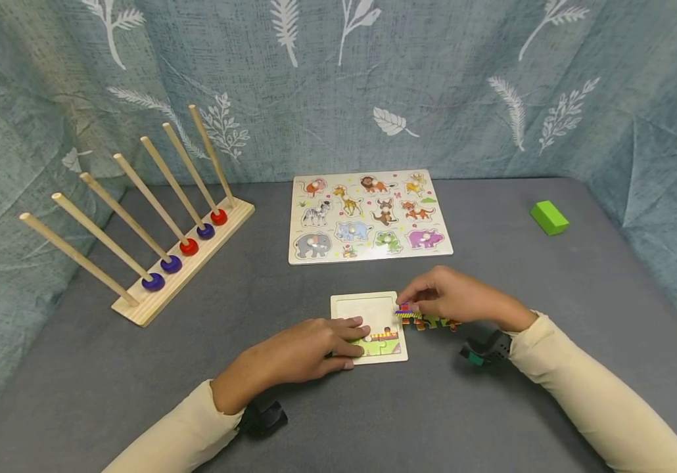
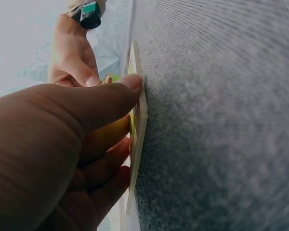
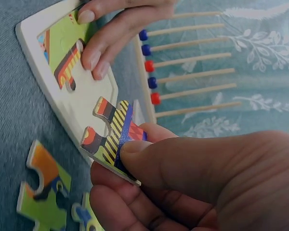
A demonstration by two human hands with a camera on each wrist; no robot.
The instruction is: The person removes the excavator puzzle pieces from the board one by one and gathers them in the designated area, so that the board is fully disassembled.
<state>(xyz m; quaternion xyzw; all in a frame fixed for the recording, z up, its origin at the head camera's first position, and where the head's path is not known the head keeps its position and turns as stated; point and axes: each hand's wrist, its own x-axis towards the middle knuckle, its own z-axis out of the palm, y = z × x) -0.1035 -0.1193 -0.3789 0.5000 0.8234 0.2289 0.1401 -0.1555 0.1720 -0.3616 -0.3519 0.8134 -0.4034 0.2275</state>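
A small wooden puzzle tray [image 1: 368, 296] lies on the table, its lower part filled with joined pieces [image 1: 382, 346] in green, red and yellow. My left hand [image 1: 315, 348] rests on the tray's lower left, fingers spread over the pieces, thumb at the near edge. In the right wrist view my right hand [image 3: 183, 178] pinches a puzzle piece [image 3: 116, 137] with yellow-black stripes and a blue band between thumb and fingers, tilted, beside the tray's right edge. Loose pieces [image 3: 45, 187] lie on the table below that hand.
Behind the tray lies an animal peg board [image 1: 371, 217]. A wooden rack [image 1: 190, 263] with upright rods and red and blue rings stands at the left. A green block [image 1: 549, 217] sits at the back right, and a patterned curtain [image 1: 338, 85] hangs behind the table.
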